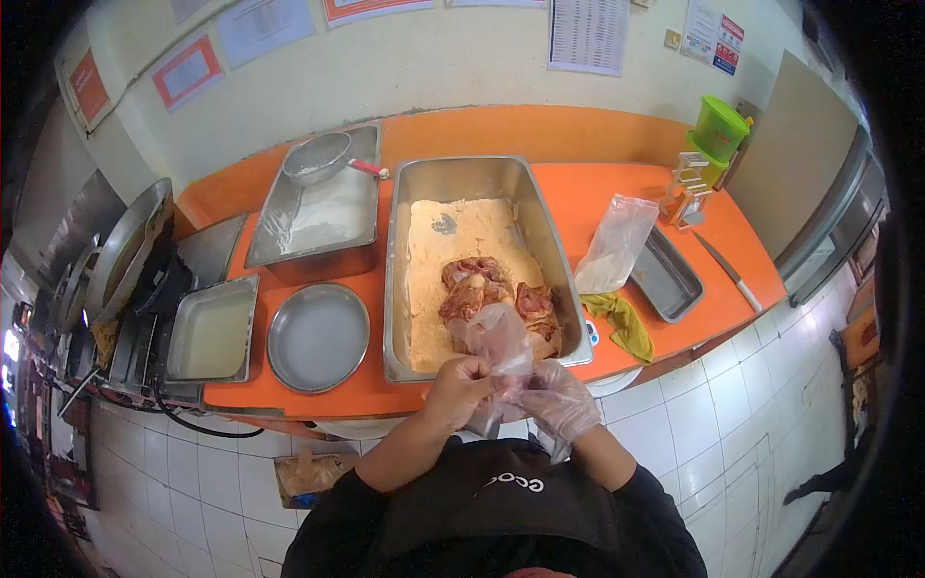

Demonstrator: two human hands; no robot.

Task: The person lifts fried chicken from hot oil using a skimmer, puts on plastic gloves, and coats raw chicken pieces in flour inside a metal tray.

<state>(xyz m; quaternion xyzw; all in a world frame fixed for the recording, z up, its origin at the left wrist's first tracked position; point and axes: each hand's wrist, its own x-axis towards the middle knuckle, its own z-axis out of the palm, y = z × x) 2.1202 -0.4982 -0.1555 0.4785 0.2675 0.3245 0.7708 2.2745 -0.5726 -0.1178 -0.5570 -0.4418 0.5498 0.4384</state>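
Observation:
A crumpled clear plastic bag point(506, 339) is bunched between my two hands, over the near edge of a deep steel tray point(398, 279). My left hand point(457, 393) is bare and pinches the plastic from the left. On the right, my right hand point(561, 399), covered in clear plastic, grips the same bunch. Something pinkish shows through the film between them; I cannot make out what. Reddish marinated chicken pieces point(474, 286) lie just beyond on a bed of pale orange flour point(434, 250), which covers the tray's floor.
Left stand a round pan point(318, 339), a tray of pale liquid point(210, 332) and a white flour tray point(332, 217) with a sieve point(318, 157). Right are a yellow-green cloth point(623, 326), a plastic bag of powder point(615, 246), a small dark tray point(670, 275) and a knife point(727, 270).

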